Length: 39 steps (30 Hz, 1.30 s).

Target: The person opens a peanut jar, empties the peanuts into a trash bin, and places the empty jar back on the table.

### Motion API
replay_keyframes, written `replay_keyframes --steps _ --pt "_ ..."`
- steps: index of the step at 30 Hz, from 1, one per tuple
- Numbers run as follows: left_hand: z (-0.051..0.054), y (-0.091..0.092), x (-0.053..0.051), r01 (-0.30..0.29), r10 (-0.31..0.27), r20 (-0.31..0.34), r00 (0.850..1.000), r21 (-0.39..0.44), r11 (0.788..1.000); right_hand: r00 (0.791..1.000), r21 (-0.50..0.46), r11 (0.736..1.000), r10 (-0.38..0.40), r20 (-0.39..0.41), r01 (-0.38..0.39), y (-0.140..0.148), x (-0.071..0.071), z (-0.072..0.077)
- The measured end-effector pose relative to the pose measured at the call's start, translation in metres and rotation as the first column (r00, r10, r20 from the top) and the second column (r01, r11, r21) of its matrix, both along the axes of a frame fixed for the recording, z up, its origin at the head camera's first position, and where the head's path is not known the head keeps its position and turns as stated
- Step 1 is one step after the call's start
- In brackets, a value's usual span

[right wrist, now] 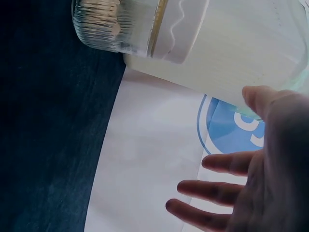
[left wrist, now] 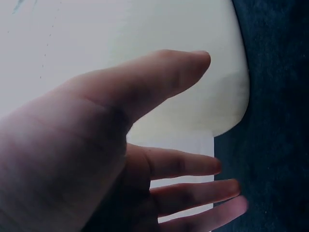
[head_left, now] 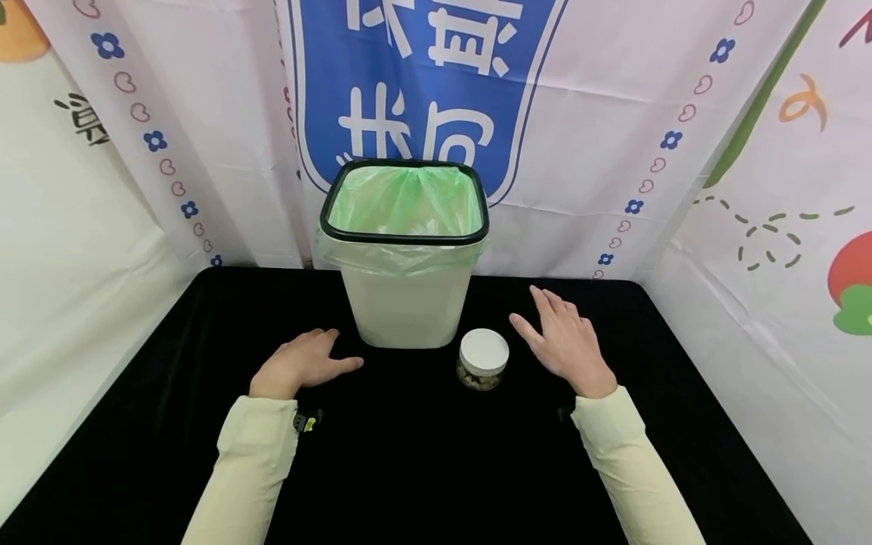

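A small clear jar [head_left: 481,362] with a white lid stands on the black cloth, dark pieces showing through its side. Behind it and to its left is a pale trash bin [head_left: 407,303], lined with a green bag [head_left: 409,200] under a black rim. My right hand [head_left: 568,344] is spread to the right of the jar, apart from it and holding nothing. In the right wrist view the jar [right wrist: 130,29] lies beyond the thumb. My left hand [head_left: 303,363] is left of the bin's base, thumb pointing right, with nothing in its fingers [left wrist: 193,193].
The black-covered table [head_left: 422,477] stretches around the jar and bin. A white curtain [head_left: 579,151] with a blue printed shield [head_left: 415,91] hangs right behind the bin. Printed side curtains [head_left: 783,250] close in the table at left and right.
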<state>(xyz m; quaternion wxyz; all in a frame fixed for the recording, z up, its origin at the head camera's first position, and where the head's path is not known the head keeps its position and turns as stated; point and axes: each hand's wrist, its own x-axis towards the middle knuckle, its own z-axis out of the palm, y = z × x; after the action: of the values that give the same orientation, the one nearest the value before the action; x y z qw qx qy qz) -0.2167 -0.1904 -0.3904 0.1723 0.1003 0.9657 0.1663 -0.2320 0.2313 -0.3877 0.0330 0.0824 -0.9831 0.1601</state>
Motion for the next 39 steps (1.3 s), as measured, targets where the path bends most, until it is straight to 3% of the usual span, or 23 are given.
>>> replay_keyframes --steps 3,6,7,8,10,11,13,17,19,21,26,29,30,35,36,37,39 --pt "-0.004 -0.001 -0.004 0.025 -0.025 0.007 1.0 0.013 1.0 0.999 -0.019 0.999 0.034 -0.006 -0.034 0.001 -0.001 0.0" --pt "-0.022 -0.005 -0.015 0.081 -0.08 -0.019 0.997 0.031 0.996 0.998 -0.044 0.997 0.061 0.009 -0.061 0.002 -0.002 -0.003" --pt "-0.033 -0.009 -0.023 0.107 -0.106 -0.03 0.994 0.047 0.993 0.998 -0.055 0.996 0.068 0.016 -0.067 0.003 -0.002 -0.004" --pt "-0.045 -0.012 -0.03 0.141 -0.138 -0.046 0.989 0.064 0.988 0.997 -0.062 0.995 0.074 0.022 -0.073 0.003 -0.002 -0.005" --pt "-0.056 -0.014 -0.037 0.195 -0.189 -0.064 0.98 0.111 0.974 0.996 -0.081 0.993 0.084 0.033 -0.082 0.004 -0.001 -0.007" --pt "-0.056 -0.012 -0.037 0.212 -0.206 -0.058 0.977 0.143 0.967 0.995 -0.087 0.993 0.09 0.037 -0.086 0.005 -0.001 -0.007" --pt "-0.064 -0.009 -0.041 0.261 -0.243 -0.109 0.964 0.193 0.946 0.994 -0.107 0.99 0.1 0.048 -0.094 0.005 0.0 -0.007" --pt "-0.045 0.011 -0.027 0.33 -0.297 -0.153 0.943 0.286 0.9 0.99 -0.141 0.983 0.124 0.066 -0.114 0.005 0.004 -0.008" --pt "-0.038 0.022 -0.02 0.336 -0.301 -0.155 0.941 0.325 0.884 0.988 -0.151 0.981 0.136 0.07 -0.125 0.004 0.005 -0.008" --pt "-0.028 0.036 -0.011 0.314 -0.283 -0.139 0.949 0.339 0.887 0.986 -0.154 0.979 0.149 0.071 -0.136 0.002 0.006 -0.009" --pt "-0.034 0.062 -0.004 0.279 -0.225 -0.18 0.958 0.378 0.883 0.984 -0.158 0.974 0.17 0.054 -0.16 -0.001 0.008 -0.014" --pt "-0.04 0.074 -0.004 0.278 -0.215 -0.191 0.958 0.416 0.866 0.984 -0.161 0.973 0.176 0.038 -0.168 -0.003 0.009 -0.018" --pt "-0.051 0.075 -0.01 0.303 -0.233 -0.207 0.95 0.434 0.849 0.983 -0.161 0.972 0.179 0.034 -0.171 -0.004 0.009 -0.019" --pt "-0.061 0.094 -0.012 0.312 -0.234 -0.218 0.947 0.473 0.824 0.984 -0.157 0.973 0.176 0.039 -0.168 -0.007 0.009 -0.026" --pt "-0.062 0.098 -0.012 0.31 -0.229 -0.222 0.948 0.479 0.821 0.983 -0.158 0.973 0.177 0.042 -0.169 -0.007 0.009 -0.027" --pt "-0.054 0.104 -0.006 0.278 -0.202 -0.204 0.958 0.484 0.83 0.983 -0.158 0.972 0.181 0.043 -0.172 -0.008 0.008 -0.028" --pt "-0.056 0.111 -0.006 0.262 -0.181 -0.207 0.962 0.497 0.827 0.981 -0.168 0.97 0.188 0.049 -0.177 -0.009 0.007 -0.029"
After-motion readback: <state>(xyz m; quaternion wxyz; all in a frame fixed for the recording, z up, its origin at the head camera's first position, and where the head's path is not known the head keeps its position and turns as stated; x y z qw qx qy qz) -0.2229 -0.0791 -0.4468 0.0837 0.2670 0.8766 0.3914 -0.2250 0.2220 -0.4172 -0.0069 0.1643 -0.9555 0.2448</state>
